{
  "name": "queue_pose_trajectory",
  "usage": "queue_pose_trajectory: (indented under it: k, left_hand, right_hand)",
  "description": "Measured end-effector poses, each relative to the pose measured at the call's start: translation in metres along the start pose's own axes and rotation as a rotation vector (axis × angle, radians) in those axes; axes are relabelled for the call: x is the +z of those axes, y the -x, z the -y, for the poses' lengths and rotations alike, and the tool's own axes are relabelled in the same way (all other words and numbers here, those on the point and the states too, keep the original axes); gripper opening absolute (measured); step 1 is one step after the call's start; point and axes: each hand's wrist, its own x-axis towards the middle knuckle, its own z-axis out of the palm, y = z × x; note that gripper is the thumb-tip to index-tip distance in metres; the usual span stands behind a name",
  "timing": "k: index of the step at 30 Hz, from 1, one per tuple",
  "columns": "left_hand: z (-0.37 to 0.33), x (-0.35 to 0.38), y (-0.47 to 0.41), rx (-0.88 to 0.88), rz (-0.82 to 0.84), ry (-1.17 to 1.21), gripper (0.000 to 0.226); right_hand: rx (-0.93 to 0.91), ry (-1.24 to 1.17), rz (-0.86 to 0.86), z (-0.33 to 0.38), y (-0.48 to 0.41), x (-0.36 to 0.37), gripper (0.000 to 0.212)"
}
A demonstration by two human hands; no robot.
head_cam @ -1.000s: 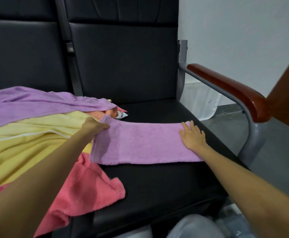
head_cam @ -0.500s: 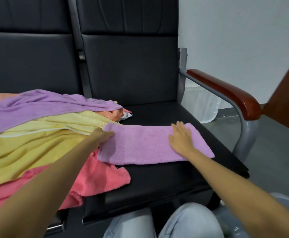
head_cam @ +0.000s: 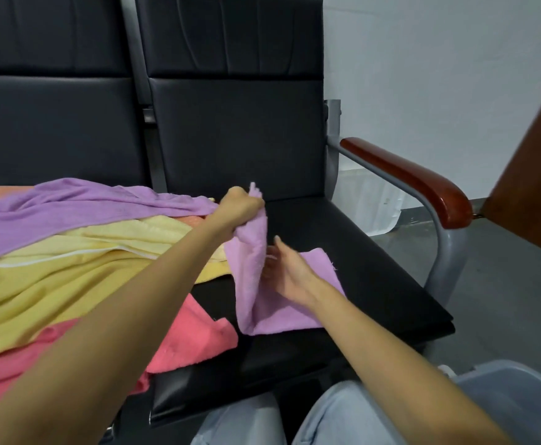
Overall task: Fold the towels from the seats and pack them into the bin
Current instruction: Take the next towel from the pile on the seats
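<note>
Head view shows the left hand [head_cam: 242,208] clenched round one end of the small purple towel [head_cam: 279,316], lifting it off the black seat [head_cam: 375,271], apparently to fold it over, while the right hand [head_cam: 290,269], fingers loosely spread, steadies the lying half.

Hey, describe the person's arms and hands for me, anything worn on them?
Left forearm and right forearm are bare, no sleeves in view. Left hand and right hand show no gloves, rings, watch or bracelet. Light blue jeans cover the legs.
</note>
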Motion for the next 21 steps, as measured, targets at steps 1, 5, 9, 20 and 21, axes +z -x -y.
queue_pose_trajectory:
  k: [1, 5, 9, 20, 21]
  left_hand:
    - [-0.003, 0.016, 0.002, 0.002, 0.053, 0.008, 0.03]
    - [-0.001, 0.075, 0.026, -0.117, 0.379, -0.022, 0.032]
    - [0.028, 0.091, 0.026, -0.158, 0.325, -0.094, 0.023]
    - [0.09, 0.09, 0.03, 0.291, 0.294, -0.499, 0.043]
    - [0.096, 0.091, 0.031, 0.293, 0.305, -0.592, 0.045]
  right_hand:
    - [-0.118, -0.054, -0.073, 0.003, 0.005, -0.019, 0.047]
    - [-0.096, -0.002, -0.2, 0.021, 0.001, -0.088, 0.073]
    - [-0.047, 0.337, -0.369, 0.024, 0.017, -0.112, 0.044]
    - [-0.044, 0.947, -0.552, 0.023, 0.015, -0.086, 0.03]
    - [-0.038, 0.952, -0.56, 0.022, 0.015, -0.085, 0.028]
